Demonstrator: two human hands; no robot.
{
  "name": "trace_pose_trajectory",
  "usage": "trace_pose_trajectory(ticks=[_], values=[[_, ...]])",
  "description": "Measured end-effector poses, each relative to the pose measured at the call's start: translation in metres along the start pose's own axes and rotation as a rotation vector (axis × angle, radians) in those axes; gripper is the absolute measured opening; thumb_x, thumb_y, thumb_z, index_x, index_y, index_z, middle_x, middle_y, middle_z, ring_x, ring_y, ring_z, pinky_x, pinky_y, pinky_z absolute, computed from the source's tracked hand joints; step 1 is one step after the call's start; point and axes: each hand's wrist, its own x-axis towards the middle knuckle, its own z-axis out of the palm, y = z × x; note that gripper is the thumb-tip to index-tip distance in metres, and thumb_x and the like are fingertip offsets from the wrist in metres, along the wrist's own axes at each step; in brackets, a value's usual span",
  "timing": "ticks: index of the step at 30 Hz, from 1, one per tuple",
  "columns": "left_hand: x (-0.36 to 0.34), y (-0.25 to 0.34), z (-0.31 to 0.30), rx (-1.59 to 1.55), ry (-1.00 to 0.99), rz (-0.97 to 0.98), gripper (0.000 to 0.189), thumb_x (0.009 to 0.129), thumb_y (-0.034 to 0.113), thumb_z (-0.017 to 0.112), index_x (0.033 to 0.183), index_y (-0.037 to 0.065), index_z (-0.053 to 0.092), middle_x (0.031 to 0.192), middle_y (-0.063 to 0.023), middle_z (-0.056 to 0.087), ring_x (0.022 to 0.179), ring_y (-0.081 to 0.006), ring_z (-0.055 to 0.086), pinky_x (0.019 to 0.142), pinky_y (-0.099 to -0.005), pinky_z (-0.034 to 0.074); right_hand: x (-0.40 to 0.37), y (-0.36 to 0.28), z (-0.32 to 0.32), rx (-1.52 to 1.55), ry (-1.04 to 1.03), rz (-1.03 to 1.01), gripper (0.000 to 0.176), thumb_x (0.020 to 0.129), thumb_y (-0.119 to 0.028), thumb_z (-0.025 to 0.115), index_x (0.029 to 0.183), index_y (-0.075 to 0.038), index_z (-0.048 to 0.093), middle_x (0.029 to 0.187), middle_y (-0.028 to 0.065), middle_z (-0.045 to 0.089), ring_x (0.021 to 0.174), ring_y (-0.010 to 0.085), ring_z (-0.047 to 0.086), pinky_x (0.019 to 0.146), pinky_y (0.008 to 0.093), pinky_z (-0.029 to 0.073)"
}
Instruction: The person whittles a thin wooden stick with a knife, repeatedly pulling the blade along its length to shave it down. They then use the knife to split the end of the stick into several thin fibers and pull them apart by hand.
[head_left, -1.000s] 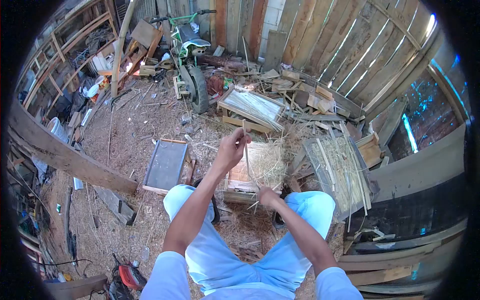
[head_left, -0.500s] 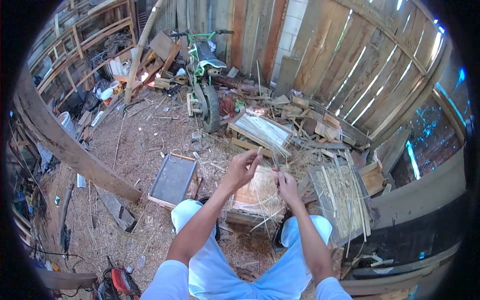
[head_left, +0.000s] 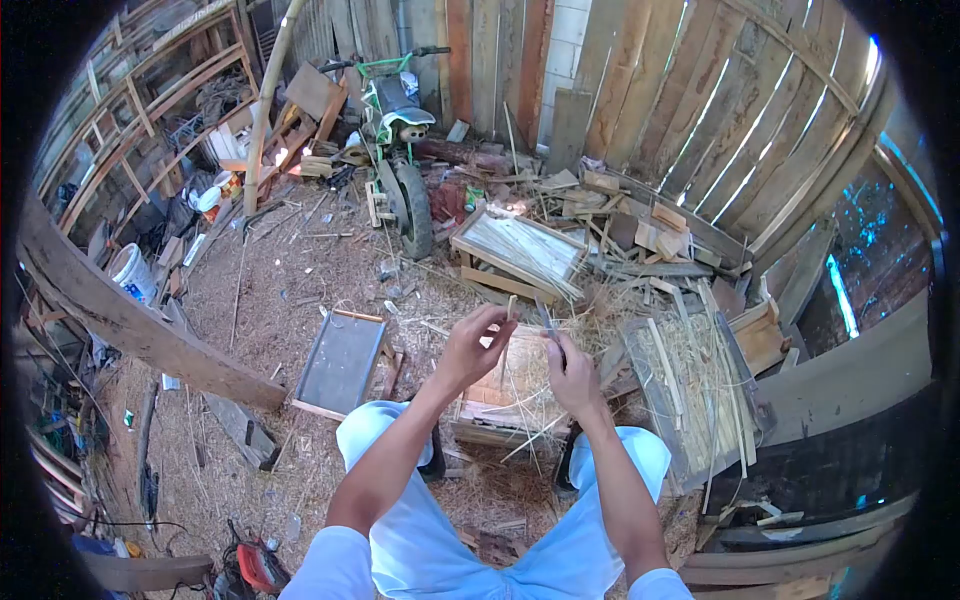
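Observation:
My left hand (head_left: 476,348) is raised over a low wooden block (head_left: 490,434) between my knees, its fingers pinching a thin, pale wooden strip (head_left: 512,304). The strip stands nearly upright, its lower part reaching down in front of the block. To the right, my right hand (head_left: 574,380) is closed around the handle of a knife (head_left: 546,318). Its grey blade points up and slightly left, a small gap from the strip. Fine shavings lie over the block's right side.
A dark framed board (head_left: 342,362) lies left of the block. On the right, a board (head_left: 680,400) carries several long strips. Ahead are a framed panel (head_left: 520,248), scrap wood (head_left: 650,235) and a green motorbike (head_left: 405,150). A slanted beam (head_left: 140,310) crosses the left.
The strip in my left hand has turned more upright. My right hand with the knife has shifted slightly, and the whole view has turned a little.

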Motion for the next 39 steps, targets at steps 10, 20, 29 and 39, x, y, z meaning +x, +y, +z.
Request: trace_pose_trajectory(ticks=[10, 20, 29, 39], values=[[0.003, 0.002, -0.003, 0.125, 0.009, 0.162, 0.016, 0.083, 0.002, 0.064, 0.099, 0.001, 0.061, 0.081, -0.0107, 0.062, 0.070, -0.0207, 0.062, 0.060, -0.0295, 0.052, -0.008, 0.045, -0.001, -0.222, -0.244, 0.231, 0.038, 0.091, -0.020, 0.047, 0.126, -0.003, 0.048, 0.094, 0.0272, 0.062, 0.090, 0.0403, 0.062, 0.078, 0.0455, 0.046], [-0.010, 0.023, -0.010, -0.010, 0.032, 0.155, 0.017, 0.080, 0.001, 0.066, 0.096, 0.001, 0.061, 0.088, -0.0128, 0.065, 0.076, -0.0254, 0.063, 0.067, -0.0334, 0.051, -0.008, -0.065, -0.022, 0.118, -0.029, -0.006, 0.033, 0.093, -0.013, 0.044, 0.124, -0.005, 0.049, 0.068, 0.0068, 0.049, 0.062, 0.0158, 0.050, 0.061, 0.0321, 0.041], [-0.028, 0.038, -0.025, -0.110, -0.001, 0.190, 0.023, 0.079, -0.003, 0.065, 0.102, 0.001, 0.063, 0.092, -0.0118, 0.065, 0.081, -0.0248, 0.065, 0.070, -0.0329, 0.051, -0.025, -0.118, -0.018, 0.066, -0.129, 0.058, 0.029, 0.094, -0.013, 0.043, 0.120, -0.002, 0.049, 0.070, 0.0079, 0.051, 0.063, 0.0144, 0.050, 0.062, 0.0333, 0.042], [-0.026, 0.036, -0.021, -0.157, 0.008, 0.206, 0.020, 0.076, 0.000, 0.070, 0.094, 0.002, 0.063, 0.086, -0.0113, 0.064, 0.077, -0.0269, 0.064, 0.067, -0.0335, 0.051, -0.027, -0.108, -0.026, 0.064, -0.108, 0.132, 0.024, 0.095, -0.014, 0.045, 0.115, -0.001, 0.048, 0.068, 0.0114, 0.054, 0.058, 0.0229, 0.054, 0.058, 0.0376, 0.043]])
